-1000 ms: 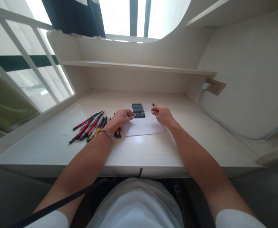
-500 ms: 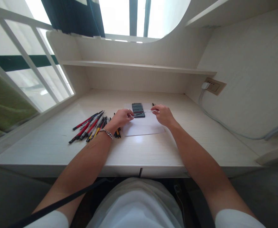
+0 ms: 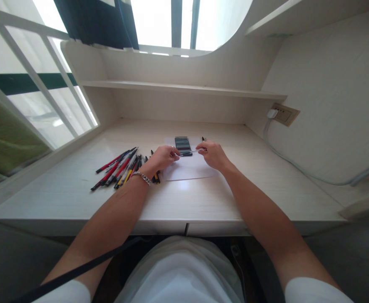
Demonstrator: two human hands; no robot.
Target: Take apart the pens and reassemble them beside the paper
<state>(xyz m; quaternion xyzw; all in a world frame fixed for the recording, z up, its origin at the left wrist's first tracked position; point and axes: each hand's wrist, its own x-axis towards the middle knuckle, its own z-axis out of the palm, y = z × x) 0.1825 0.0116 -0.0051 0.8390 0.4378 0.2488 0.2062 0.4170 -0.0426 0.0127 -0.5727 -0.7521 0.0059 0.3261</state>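
Note:
Above the white paper (image 3: 189, 171), my left hand (image 3: 164, 156) pinches one end of a thin stick (image 3: 189, 152) that looks like a pen refill. My right hand (image 3: 214, 153) closes its fingertips on the other end, which looks pale. The stick slants slightly, its right end farther from me; the fingers hide both tips. Just behind it a flat dark case (image 3: 182, 144) lies on the paper. A black pen tip (image 3: 203, 139) shows beyond my right hand. Several pens (image 3: 156, 176) lie beside my left wrist, partly covered by it.
A loose pile of red, black, yellow and clear pens (image 3: 118, 168) lies on the desk (image 3: 184, 202) to the left. A low shelf (image 3: 184, 87) runs along the back. On the right wall, a plug sits in the socket (image 3: 285, 114), its cable (image 3: 313, 179) trailing rightward.
My right hand has shifted slightly left, towards my left hand, so less of the thin stick shows between them. Both hands keep their pinch. The pens and paper stay in place.

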